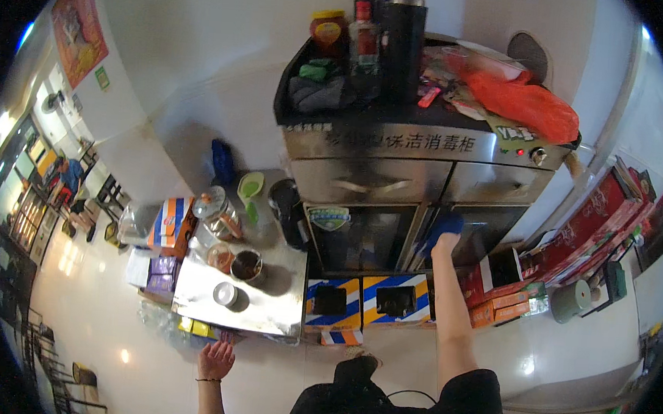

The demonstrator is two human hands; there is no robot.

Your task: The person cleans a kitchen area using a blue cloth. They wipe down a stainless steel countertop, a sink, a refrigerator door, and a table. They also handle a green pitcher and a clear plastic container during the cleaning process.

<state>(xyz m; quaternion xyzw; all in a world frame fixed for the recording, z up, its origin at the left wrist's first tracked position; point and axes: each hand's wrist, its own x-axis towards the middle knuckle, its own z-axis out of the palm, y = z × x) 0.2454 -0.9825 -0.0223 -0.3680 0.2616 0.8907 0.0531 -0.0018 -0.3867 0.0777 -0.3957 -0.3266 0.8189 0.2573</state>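
Note:
My right hand (446, 241) holds a blue cloth (443, 226) at the front of a stainless steel sterilizing cabinet (390, 173), near the join between its two lower glass doors. The cloth hides most of the fingers. My left hand (216, 361) hangs in the air, empty, fingers apart, near the front of a low steel-topped table (201, 296). On that table are a lidded glass jar (217, 214), a dark-filled container (247, 266) and a small white cup (225, 294).
Striped cardboard boxes (333, 315) sit under the cabinet. Bottles (365, 44), a jar (329, 33) and a red plastic bag (520, 102) crowd its top. Red boxes (581, 222) and a grey bin (570, 301) stand right. Far left, another person (70, 177) bends forward.

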